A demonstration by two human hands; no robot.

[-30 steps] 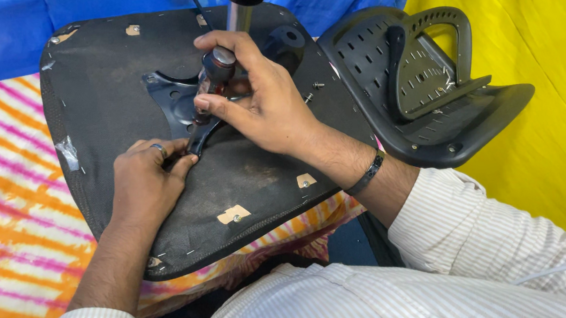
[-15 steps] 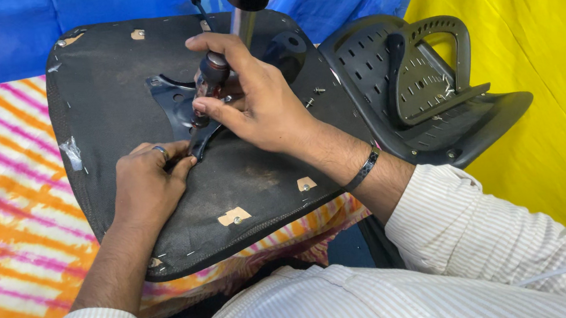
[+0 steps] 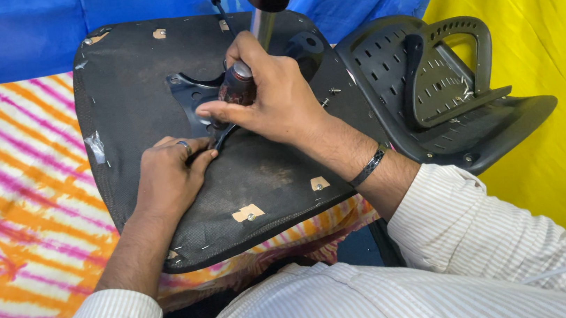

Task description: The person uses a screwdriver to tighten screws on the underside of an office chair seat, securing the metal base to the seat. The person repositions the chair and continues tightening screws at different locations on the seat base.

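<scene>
An upturned black office chair seat point(image 3: 141, 76) lies across my lap and a striped cloth. My right hand point(image 3: 269, 94) is shut on a screwdriver point(image 3: 235, 88) with a dark brownish handle, its tip down at the metal mounting plate point(image 3: 185, 95) on the seat's underside. My left hand point(image 3: 169, 174), a ring on one finger, presses on the seat beside the screwdriver tip, fingers pinched near the shaft. A chrome gas-lift column point(image 3: 261, 21) with a black end rises from the plate behind my right hand.
A perforated black plastic chair backrest point(image 3: 444, 93) lies to the right, on yellow cloth point(image 3: 549, 26). Blue cloth point(image 3: 3, 34) covers the far side, and an orange, pink and white striped cloth point(image 3: 15, 208) is at left. Two loose screws point(image 3: 329, 96) rest on the seat near my right wrist.
My right hand has shifted a little on the screwdriver handle, turning it in place. My left hand stays pressed by the tip. The view has drifted slightly.
</scene>
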